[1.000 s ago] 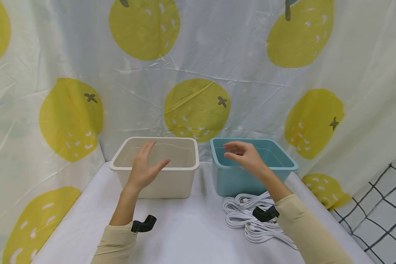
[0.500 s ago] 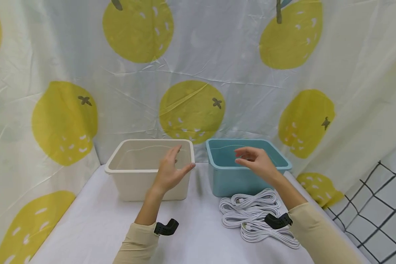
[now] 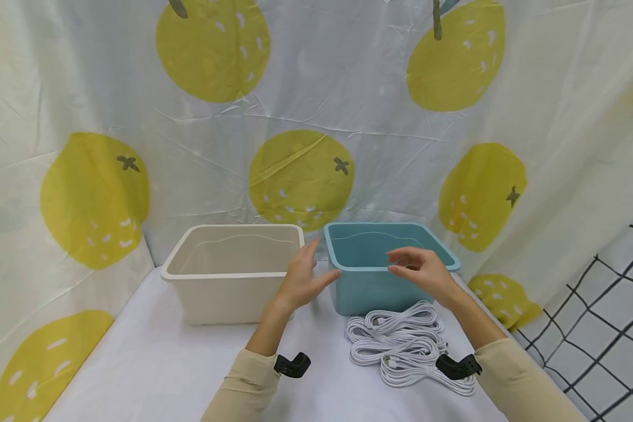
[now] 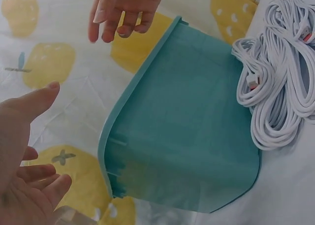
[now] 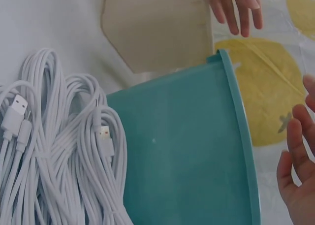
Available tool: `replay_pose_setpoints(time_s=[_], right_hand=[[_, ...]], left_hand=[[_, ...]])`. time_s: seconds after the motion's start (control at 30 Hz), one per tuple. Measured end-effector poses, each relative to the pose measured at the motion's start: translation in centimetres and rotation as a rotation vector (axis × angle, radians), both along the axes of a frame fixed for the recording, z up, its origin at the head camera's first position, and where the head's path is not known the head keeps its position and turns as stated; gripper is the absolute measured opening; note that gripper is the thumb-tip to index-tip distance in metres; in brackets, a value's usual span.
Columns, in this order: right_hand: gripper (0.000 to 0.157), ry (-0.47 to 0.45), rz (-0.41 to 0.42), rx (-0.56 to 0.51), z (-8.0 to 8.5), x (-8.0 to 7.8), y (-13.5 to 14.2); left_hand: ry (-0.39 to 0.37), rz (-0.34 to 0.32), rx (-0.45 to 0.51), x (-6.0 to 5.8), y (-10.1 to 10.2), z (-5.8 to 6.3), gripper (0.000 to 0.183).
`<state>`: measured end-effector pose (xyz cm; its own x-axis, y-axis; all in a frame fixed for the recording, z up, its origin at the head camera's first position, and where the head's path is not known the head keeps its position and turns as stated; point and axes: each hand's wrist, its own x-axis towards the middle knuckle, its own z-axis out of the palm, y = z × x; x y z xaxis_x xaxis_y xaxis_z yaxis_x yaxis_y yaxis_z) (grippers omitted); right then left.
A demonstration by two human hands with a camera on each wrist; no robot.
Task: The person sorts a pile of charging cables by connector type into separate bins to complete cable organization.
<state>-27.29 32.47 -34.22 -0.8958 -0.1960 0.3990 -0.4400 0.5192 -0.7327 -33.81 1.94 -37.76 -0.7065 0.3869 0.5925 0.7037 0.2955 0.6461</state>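
My left hand (image 3: 302,281) hovers between the two bins with its thumb and fingers spread and nothing in them. My right hand (image 3: 423,273) is over the front of the teal bin (image 3: 385,290), fingers loosely bent and holding nothing. The left wrist view shows the teal bin's side (image 4: 182,121) between both hands. Several coiled white USB cables (image 3: 395,340) lie in a pile on the table, right in front of the teal bin. In the right wrist view, metal USB plugs (image 5: 18,104) stick out among the loops.
A cream bin (image 3: 227,299) stands left of the teal one, on the white tablecloth (image 3: 126,363). Behind them hangs a curtain (image 3: 206,152) printed with yellow fruit. A black wire grid (image 3: 606,316) is at the right edge.
My left hand has moved right, from over the cream bin to the gap between the bins. My right hand has shifted slightly right and lower. The head view has turned a little right.
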Motion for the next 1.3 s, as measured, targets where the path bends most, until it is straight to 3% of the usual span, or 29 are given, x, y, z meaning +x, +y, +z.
replay_pose_setpoints(time_s=[0.13,0.37,0.57,0.8,1.07,1.3], right_hand=[[0.033,-0.02,-0.016,-0.005,-0.8,0.6,0.8],[0.035,-0.036,-0.017,0.007,-2.3,1.3,2.0],[0.036,-0.032,-0.021,0.025,-3.8,1.8,2.9],[0.036,-0.039,-0.031,0.041,-5.9,2.4,4.1],[0.034,-0.137,-0.001,0.089,-9.1,1.5,6.2],[0.037,-0.171,-0.014,0.162,-10.3,0.7,7.7]], left_hand=[[0.01,0.007,0.008,-0.4,1.5,-0.4,0.085],[-0.011,0.108,-0.056,-0.3,3.5,-0.8,0.086],[-0.063,0.13,-0.1,-0.6,4.6,-1.2,0.093],[-0.088,0.128,-0.08,-1.6,5.4,-2.3,0.095],[-0.166,0.112,-0.083,-2.3,5.8,-2.9,0.1],[-0.246,0.108,-0.098,-2.0,5.9,-2.7,0.104]])
